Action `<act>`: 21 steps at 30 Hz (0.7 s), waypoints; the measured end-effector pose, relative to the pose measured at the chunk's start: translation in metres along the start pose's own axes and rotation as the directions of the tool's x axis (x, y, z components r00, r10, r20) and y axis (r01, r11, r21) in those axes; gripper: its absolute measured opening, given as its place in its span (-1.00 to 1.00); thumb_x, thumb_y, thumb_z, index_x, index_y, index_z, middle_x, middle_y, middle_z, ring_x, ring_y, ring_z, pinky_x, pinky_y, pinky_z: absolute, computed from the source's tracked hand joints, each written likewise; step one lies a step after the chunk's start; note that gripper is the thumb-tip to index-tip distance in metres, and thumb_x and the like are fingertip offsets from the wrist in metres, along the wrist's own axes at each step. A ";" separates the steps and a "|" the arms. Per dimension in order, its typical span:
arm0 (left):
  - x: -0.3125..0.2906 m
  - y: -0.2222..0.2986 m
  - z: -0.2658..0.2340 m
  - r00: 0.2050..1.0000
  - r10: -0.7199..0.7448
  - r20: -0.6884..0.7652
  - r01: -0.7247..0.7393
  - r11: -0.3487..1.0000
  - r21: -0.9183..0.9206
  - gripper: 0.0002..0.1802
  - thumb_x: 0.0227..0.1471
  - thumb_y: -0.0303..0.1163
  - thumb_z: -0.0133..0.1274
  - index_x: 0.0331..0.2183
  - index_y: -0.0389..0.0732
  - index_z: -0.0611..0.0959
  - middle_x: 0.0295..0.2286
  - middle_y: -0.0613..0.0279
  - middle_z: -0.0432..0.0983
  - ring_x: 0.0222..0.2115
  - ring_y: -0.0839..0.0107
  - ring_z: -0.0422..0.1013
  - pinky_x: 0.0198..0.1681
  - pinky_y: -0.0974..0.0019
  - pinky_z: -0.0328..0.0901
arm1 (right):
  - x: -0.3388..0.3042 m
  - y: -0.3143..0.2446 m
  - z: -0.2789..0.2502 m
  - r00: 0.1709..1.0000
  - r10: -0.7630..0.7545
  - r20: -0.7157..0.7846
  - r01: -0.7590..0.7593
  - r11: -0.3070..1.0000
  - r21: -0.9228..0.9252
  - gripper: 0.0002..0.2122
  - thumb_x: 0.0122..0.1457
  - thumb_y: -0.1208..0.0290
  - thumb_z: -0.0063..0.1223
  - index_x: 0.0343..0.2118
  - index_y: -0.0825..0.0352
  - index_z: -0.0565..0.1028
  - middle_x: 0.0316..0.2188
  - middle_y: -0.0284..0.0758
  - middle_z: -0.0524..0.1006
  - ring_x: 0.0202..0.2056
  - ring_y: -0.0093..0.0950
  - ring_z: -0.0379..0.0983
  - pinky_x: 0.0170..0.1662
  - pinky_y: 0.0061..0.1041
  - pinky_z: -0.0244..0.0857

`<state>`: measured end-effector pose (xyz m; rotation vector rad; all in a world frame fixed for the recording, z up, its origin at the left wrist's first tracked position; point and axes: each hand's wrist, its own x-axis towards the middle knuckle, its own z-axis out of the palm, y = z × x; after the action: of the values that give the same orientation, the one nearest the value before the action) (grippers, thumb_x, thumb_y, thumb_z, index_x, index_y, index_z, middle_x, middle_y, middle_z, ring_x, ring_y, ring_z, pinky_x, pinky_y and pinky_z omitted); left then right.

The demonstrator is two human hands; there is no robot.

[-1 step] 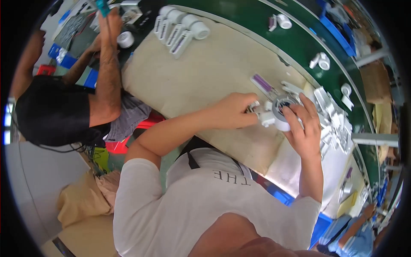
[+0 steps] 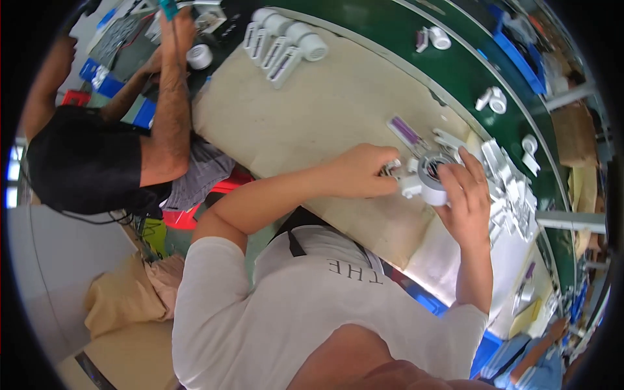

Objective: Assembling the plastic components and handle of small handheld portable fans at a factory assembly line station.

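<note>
Over the near side of the beige work table [image 2: 292,117], my right hand [image 2: 469,198] is closed around a round white housing [image 2: 434,194] with a grey rim. Its open top faces up, and small dark and coloured parts show inside. A white arm or bracket joins the housing's left side. My left hand [image 2: 364,171] pinches a small white piece with metal parts [image 2: 390,169] beside that bracket; the fingers partly hide it. Just beyond the hands lies a flat white part with a purple panel [image 2: 406,132].
A pile of white plastic parts [image 2: 510,188] lies to my right. Assembled white lamp-like units [image 2: 286,58] stand at the table's far left. More units [image 2: 497,103] sit on the green conveyor [image 2: 455,71]. At left, a co-worker [image 2: 97,162] in black holds a teal-ended tool.
The whole view has shifted slightly, so the table and parts appear a little further right. My hands keep nearly the same grip and place on the white parts.
</note>
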<state>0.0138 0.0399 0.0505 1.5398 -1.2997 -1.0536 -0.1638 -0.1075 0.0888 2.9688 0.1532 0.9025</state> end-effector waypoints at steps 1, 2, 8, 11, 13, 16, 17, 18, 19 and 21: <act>0.000 -0.001 0.000 1.000 -0.010 -0.025 0.011 1.000 0.006 -0.67 -0.21 -0.33 -0.01 -0.38 -0.36 0.39 -0.68 0.07 0.40 -0.66 0.32 0.37 -0.58 0.27 0.25 | -0.001 -0.003 -0.003 1.000 -0.020 -0.010 0.020 1.000 0.017 -0.42 -0.42 0.64 0.18 -0.16 0.20 0.43 -0.23 -0.30 0.35 -0.11 -0.20 0.33 -0.15 -0.27 0.34; 0.000 -0.002 -0.001 0.999 0.041 0.018 -0.042 0.996 0.077 -0.66 -0.22 -0.32 -0.01 -0.38 -0.36 0.40 -0.65 0.04 0.42 -0.63 0.24 0.38 -0.54 0.24 0.26 | -0.002 -0.007 -0.006 0.987 0.130 0.098 -0.150 0.961 0.234 -0.41 -0.40 0.63 0.20 -0.13 0.21 0.42 -0.21 -0.28 0.35 -0.10 -0.20 0.32 -0.13 -0.31 0.32; -0.002 0.000 0.014 0.985 0.102 0.140 -0.150 0.907 0.394 -0.68 -0.21 -0.33 -0.03 -0.36 -0.35 0.42 -0.56 -0.06 0.45 -0.51 0.06 0.41 -0.43 0.13 0.28 | 0.014 0.008 -0.012 0.882 0.104 0.460 -0.406 0.666 0.627 -0.45 -0.23 0.49 0.26 -0.05 0.21 0.38 -0.12 -0.17 0.33 -0.13 -0.24 0.33 -0.15 -0.38 0.27; -0.002 0.008 0.016 0.982 0.066 0.174 -0.132 0.906 0.402 -0.69 -0.18 -0.34 -0.05 -0.36 -0.34 0.42 -0.54 -0.07 0.45 -0.49 0.03 0.41 -0.41 0.11 0.28 | 0.008 0.010 -0.014 0.852 0.148 0.501 -0.439 0.723 0.533 -0.49 -0.16 0.39 0.23 -0.05 0.20 0.39 -0.12 -0.15 0.33 -0.15 -0.22 0.32 -0.15 -0.36 0.25; -0.002 0.015 0.014 0.977 -0.023 0.213 -0.050 0.941 0.334 -0.71 -0.14 -0.36 -0.07 -0.34 -0.34 0.42 -0.54 -0.06 0.46 -0.50 0.03 0.42 -0.42 0.12 0.28 | 0.003 0.007 -0.005 0.852 0.141 0.504 -0.440 0.714 0.544 -0.48 -0.16 0.35 0.22 -0.04 0.20 0.39 -0.10 -0.16 0.31 -0.06 -0.21 0.25 -0.03 -0.36 0.17; -0.013 -0.003 0.009 0.985 -0.004 0.174 -0.040 0.968 0.250 -0.71 -0.09 -0.35 -0.07 -0.32 -0.35 0.42 -0.54 -0.07 0.46 -0.52 0.02 0.42 -0.45 0.14 0.28 | -0.006 -0.004 0.017 0.901 0.152 0.407 -0.393 0.684 0.615 -0.51 -0.09 0.32 0.19 -0.02 0.19 0.37 -0.10 -0.16 0.32 -0.05 -0.19 0.25 -0.02 -0.35 0.14; -0.014 -0.007 0.008 0.973 -0.054 0.224 -0.002 0.970 0.244 -0.71 -0.06 -0.33 -0.08 -0.31 -0.34 0.42 -0.52 -0.04 0.48 -0.52 0.07 0.43 -0.46 0.16 0.29 | -0.013 -0.009 0.024 0.913 0.176 0.367 -0.386 0.663 0.642 -0.52 -0.07 0.31 0.18 -0.01 0.21 0.36 -0.10 -0.16 0.32 -0.05 -0.20 0.24 -0.01 -0.36 0.14; -0.012 -0.010 0.010 0.958 -0.106 0.266 0.040 0.969 0.243 -0.71 -0.02 -0.31 -0.09 -0.31 -0.34 0.42 -0.51 0.00 0.49 -0.52 0.12 0.45 -0.47 0.18 0.30 | -0.026 -0.013 0.027 0.896 0.250 0.367 -0.434 0.668 0.604 -0.52 -0.07 0.31 0.18 -0.01 0.21 0.36 -0.10 -0.16 0.32 -0.05 -0.20 0.24 -0.01 -0.36 0.14; -0.012 -0.011 0.016 0.945 -0.085 0.315 0.006 0.970 0.243 -0.71 -0.02 -0.31 -0.09 -0.31 -0.34 0.42 -0.51 0.00 0.49 -0.52 0.12 0.45 -0.47 0.18 0.30 | -0.037 -0.017 0.032 0.889 0.299 0.347 -0.458 0.586 0.669 -0.54 -0.02 0.30 0.14 -0.02 0.24 0.36 -0.12 -0.18 0.34 -0.06 -0.25 0.26 -0.01 -0.36 0.14; -0.011 -0.019 0.024 0.902 -0.231 0.366 0.283 0.954 -0.095 -0.72 0.03 -0.33 -0.12 -0.27 -0.33 0.43 -0.48 0.07 0.51 -0.50 0.24 0.47 -0.45 0.24 0.34 | -0.059 -0.012 0.020 0.781 0.441 0.442 -0.594 0.305 0.744 -0.60 0.06 0.28 0.06 -0.04 0.31 0.36 -0.17 -0.21 0.40 -0.11 -0.36 0.30 -0.03 -0.38 0.16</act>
<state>-0.0048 0.0513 0.0260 1.4838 -1.2368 -1.6190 -0.2027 -0.1021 0.0390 4.1894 -0.6454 0.7239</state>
